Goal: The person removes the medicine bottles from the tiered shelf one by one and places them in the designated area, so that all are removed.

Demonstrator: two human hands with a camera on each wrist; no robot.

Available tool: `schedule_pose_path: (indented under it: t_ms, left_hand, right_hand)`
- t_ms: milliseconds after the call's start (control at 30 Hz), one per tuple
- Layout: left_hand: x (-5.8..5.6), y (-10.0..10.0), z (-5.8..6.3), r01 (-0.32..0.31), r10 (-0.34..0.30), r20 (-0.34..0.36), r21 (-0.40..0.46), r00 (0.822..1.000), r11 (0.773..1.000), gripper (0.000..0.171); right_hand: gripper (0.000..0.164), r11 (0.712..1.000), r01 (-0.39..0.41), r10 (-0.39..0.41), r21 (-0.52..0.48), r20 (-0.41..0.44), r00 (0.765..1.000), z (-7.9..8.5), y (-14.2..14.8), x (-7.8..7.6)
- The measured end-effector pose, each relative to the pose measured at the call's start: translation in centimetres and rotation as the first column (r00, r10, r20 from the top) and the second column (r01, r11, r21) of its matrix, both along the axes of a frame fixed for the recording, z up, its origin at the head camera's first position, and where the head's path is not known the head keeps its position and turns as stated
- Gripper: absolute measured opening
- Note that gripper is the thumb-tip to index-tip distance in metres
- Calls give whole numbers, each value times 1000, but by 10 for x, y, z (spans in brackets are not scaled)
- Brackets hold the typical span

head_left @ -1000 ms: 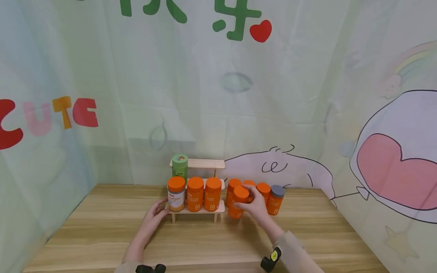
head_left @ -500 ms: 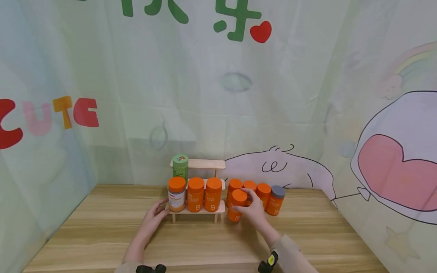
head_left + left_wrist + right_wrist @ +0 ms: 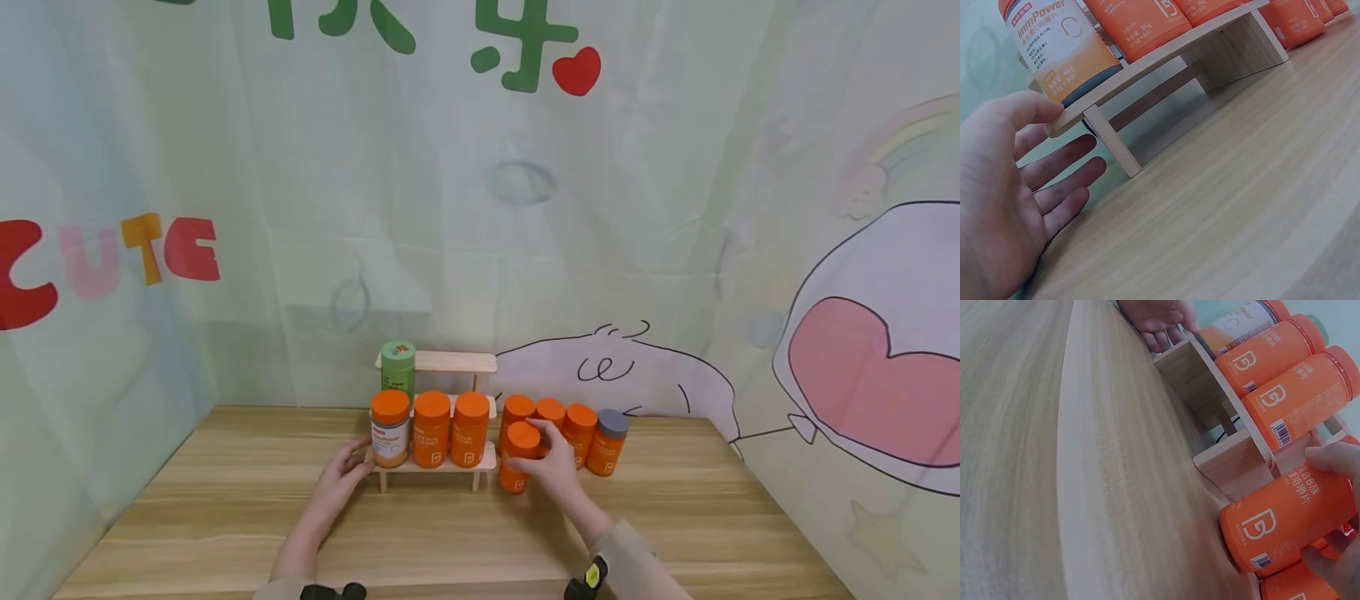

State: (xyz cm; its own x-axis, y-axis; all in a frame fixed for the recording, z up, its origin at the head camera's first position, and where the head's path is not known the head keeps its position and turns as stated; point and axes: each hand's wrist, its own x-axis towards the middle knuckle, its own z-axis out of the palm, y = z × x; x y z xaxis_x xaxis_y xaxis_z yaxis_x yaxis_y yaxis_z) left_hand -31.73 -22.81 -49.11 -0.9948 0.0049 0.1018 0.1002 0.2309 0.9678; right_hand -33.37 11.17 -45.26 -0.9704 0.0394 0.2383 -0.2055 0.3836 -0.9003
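Note:
My right hand (image 3: 553, 462) grips an orange supplement bottle (image 3: 1288, 519) between thumb and fingers, just right of a small tiered wooden shelf (image 3: 431, 468). Whether its base touches the table cannot be told. At the shelf's left end is my left hand (image 3: 1007, 187): the thumb touches the lower board's corner, while the other fingers stretch loosely below and behind it. On the shelf's lowest tier stand a white-labelled bottle with an orange lid (image 3: 390, 429) and two orange bottles, one in the middle (image 3: 431, 429) and one at the right (image 3: 470, 429). A green bottle (image 3: 398, 367) stands behind them.
Behind my right hand, several orange-lidded bottles (image 3: 519, 408) stand close together on the wooden table (image 3: 420, 533). A grey-lidded orange bottle (image 3: 606, 443) ends that group at the right. A printed curtain (image 3: 450, 233) hangs behind the table.
My right hand has drawn the orange bottle slightly left and toward me, away from the other bottles. My left hand has stayed at the shelf's end.

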Motion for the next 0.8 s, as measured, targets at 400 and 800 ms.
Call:
schedule_pose_path:
  t_ms: [400, 800]
  left_hand:
    - [-1, 0, -2, -5, 5, -11, -1, 1000, 1000, 52]
    - [1, 0, -1, 7, -7, -20, -5, 1000, 1000, 53]
  right_hand:
    - [66, 1000, 6, -6, 18, -41, 999, -5, 0, -2]
    - [67, 1000, -7, 6, -12, -52, 999, -7, -2, 0]
